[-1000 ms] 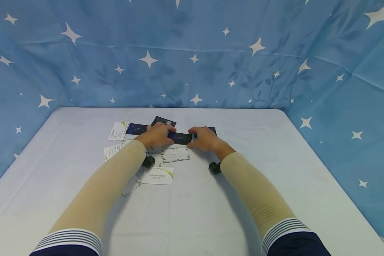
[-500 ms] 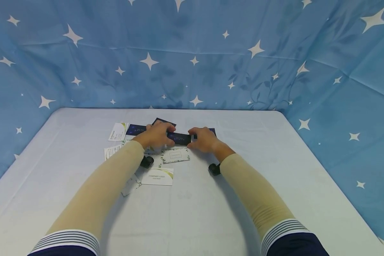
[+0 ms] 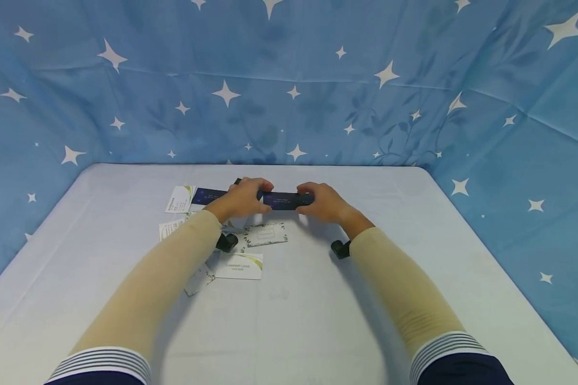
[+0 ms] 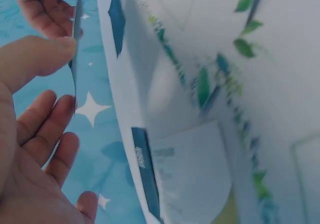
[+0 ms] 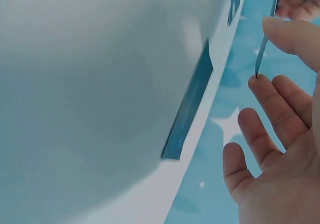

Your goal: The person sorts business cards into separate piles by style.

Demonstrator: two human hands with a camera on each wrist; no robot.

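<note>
Nearest, below centre of the frame, the white "COMPANY LOGO" card (image 3: 238, 266) and the leaf-bordered card (image 3: 266, 234) lie on the counter (image 3: 318, 321) as before. Beyond them, the left hand (image 3: 243, 199) and right hand (image 3: 321, 202) pinch the ends of a dark card (image 3: 287, 200), which has risen off the counter and shifted right since half a second ago. Other cards (image 3: 179, 199) stay at centre left.
</note>
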